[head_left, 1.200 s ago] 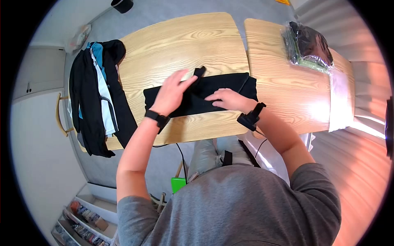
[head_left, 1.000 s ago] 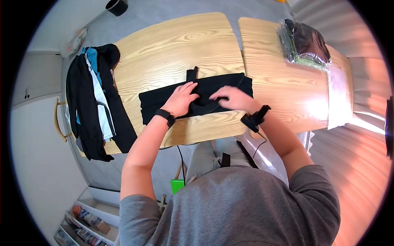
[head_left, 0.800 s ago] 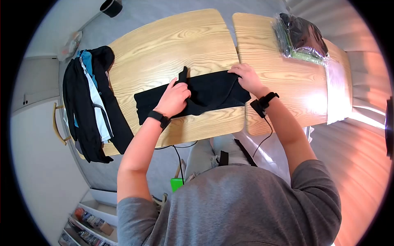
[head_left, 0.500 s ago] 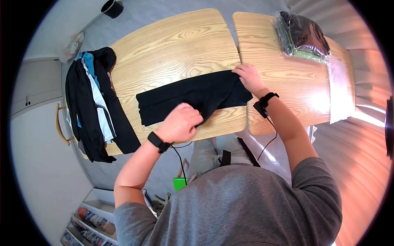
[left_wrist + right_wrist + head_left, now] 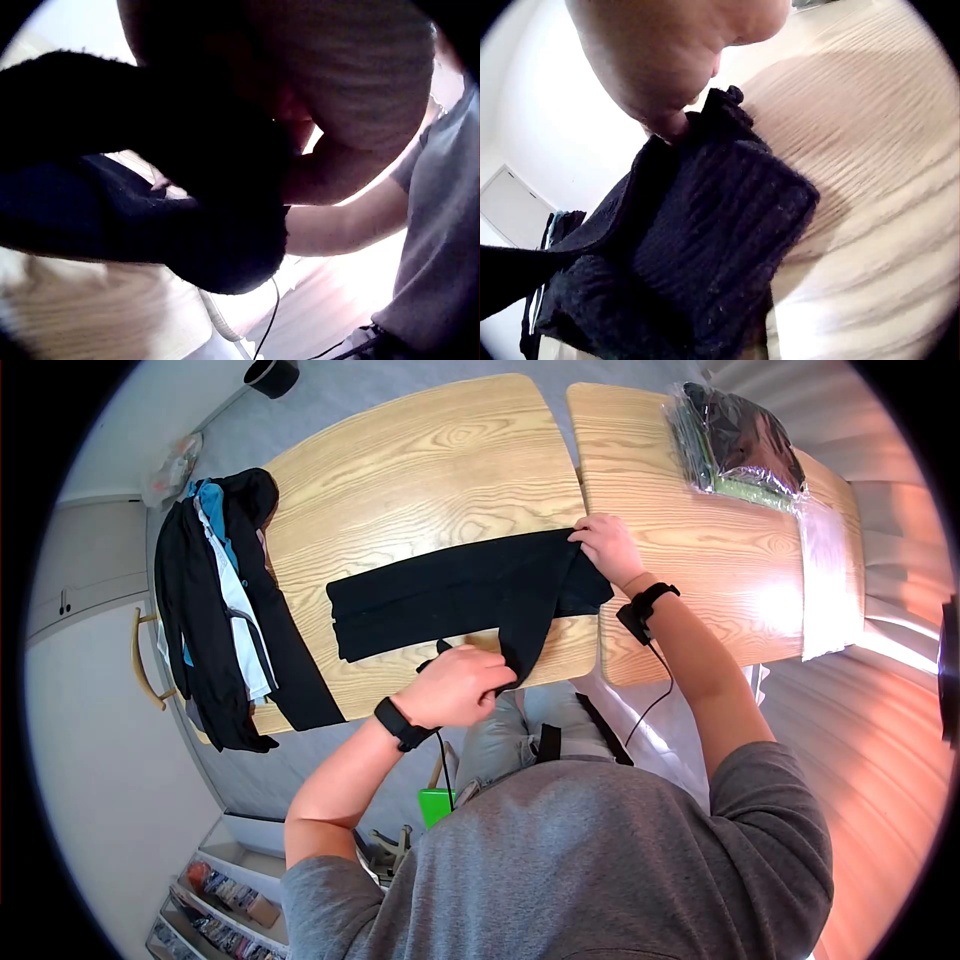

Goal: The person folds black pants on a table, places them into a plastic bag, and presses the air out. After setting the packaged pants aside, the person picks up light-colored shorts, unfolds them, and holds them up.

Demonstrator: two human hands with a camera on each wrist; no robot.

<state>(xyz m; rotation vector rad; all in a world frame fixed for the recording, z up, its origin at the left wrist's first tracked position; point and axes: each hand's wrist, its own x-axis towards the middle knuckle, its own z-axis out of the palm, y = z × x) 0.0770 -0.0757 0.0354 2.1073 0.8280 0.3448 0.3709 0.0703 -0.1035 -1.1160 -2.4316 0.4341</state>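
A black garment point(image 5: 420, 595) lies folded into a long band across the wooden table point(image 5: 420, 470). At its right end, a narrow sleeve-like strip point(image 5: 525, 625) slants down towards the person. The left hand point(image 5: 455, 688) grips the lower end of this strip at the table's near edge, and a dark tip pokes out beyond the knuckles. In the left wrist view, dark cloth point(image 5: 217, 247) hangs in a loop below the curled left hand point(image 5: 360, 90). The right hand point(image 5: 608, 550) pinches the garment's upper right corner. The right wrist view shows its fingertips at the edge of the fuzzy cloth point(image 5: 720, 217).
Black, white and teal clothes point(image 5: 215, 610) drape over the table's left side. On the adjoining right table point(image 5: 680, 580) sit clear plastic bags with dark and green contents point(image 5: 745, 450) and a white sheet point(image 5: 830, 590). A black cable point(image 5: 443, 770) hangs near the left wrist.
The left hand has pulled the strip from the garment's far side down towards the person. The right hand has moved from the garment's middle to its upper right corner and stayed there.
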